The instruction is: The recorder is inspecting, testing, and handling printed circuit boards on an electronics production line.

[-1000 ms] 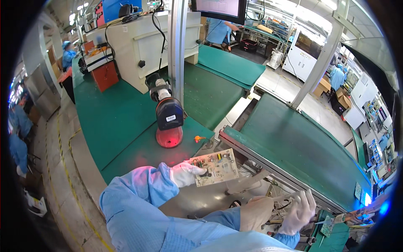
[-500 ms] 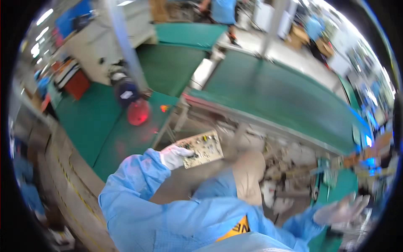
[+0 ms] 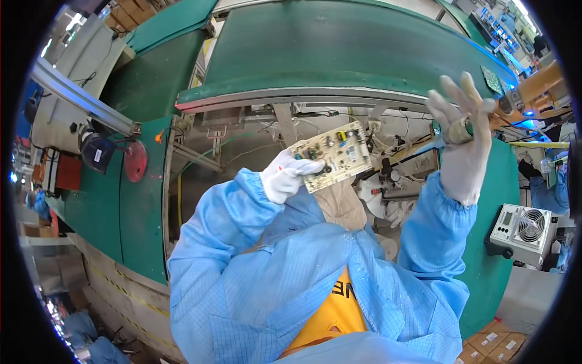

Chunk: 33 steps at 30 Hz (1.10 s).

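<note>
My left hand (image 3: 286, 176), in a white glove, grips the near left edge of a tan circuit board (image 3: 339, 156). The board is tilted in front of my body, with its small parts facing up, among them a yellow one and dark ones. Off to the right my right hand (image 3: 465, 145), also gloved, is raised with its fingers spread apart. A small greenish cylindrical thing (image 3: 461, 131) shows among those fingers; whether the hand touches it I cannot tell. Beyond the fingertips a green circuit board (image 3: 491, 79) lies on the far conveyor belt (image 3: 327, 48).
On the left green bench (image 3: 91, 212) stand a red disc (image 3: 136, 162) and a dark device (image 3: 96, 151). A white box with a round fan (image 3: 520, 232) sits at the right green bench (image 3: 494, 279). A metal rail (image 3: 315, 94) edges the conveyor. Cardboard boxes (image 3: 494, 343) are at lower right.
My view has swung to the right. My right hand has risen from the lower right toward the conveyor's end. The circuit board stays in my left hand.
</note>
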Tool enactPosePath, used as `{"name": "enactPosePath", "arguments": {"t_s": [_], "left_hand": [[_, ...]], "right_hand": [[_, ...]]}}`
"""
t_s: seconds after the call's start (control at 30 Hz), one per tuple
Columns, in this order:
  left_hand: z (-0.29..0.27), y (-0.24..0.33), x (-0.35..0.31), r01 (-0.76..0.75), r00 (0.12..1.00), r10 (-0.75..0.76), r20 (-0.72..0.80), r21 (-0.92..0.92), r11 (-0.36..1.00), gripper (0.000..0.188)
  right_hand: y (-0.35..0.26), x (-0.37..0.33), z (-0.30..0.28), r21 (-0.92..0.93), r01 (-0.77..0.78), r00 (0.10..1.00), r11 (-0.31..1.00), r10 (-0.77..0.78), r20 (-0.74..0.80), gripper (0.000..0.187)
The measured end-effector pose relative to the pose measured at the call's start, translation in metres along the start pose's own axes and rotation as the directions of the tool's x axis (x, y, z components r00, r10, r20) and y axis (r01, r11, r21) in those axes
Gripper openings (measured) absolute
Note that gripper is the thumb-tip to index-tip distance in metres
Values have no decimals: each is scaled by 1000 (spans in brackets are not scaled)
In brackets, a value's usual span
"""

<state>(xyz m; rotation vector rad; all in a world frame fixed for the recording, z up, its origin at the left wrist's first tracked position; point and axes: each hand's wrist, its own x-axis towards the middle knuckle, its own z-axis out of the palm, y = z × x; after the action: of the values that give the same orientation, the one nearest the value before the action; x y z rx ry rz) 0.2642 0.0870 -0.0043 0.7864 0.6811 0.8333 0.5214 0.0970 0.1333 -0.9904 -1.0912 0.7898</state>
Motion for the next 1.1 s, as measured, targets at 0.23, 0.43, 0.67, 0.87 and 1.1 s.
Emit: {"name": "enactPosePath", "arguments": {"t_s": [0.23,0.43,0.67,0.87,1.1], "left_hand": [[32,-44,28,-127,992,127,-3,-66,990,62],[59,-43,25,-122,989,130,65,-118,986,58],[75,-39,17,-159,986,165,22,-170,973,59],[79,-35,16,-157,988,155,-18,-119,980,58],[80,-43,16,-178,984,177,-27,-271,946,63]], "right_hand": [[13,6,1,-7,8,984,1000,-6,178,54],[32,4,8,-133,253,948,958,-217,234,48],[37,3,21,-240,431,898,870,-386,210,56],[47,10,34,-374,708,692,599,-695,196,55],[51,7,20,-142,532,826,834,-476,302,31]]}}
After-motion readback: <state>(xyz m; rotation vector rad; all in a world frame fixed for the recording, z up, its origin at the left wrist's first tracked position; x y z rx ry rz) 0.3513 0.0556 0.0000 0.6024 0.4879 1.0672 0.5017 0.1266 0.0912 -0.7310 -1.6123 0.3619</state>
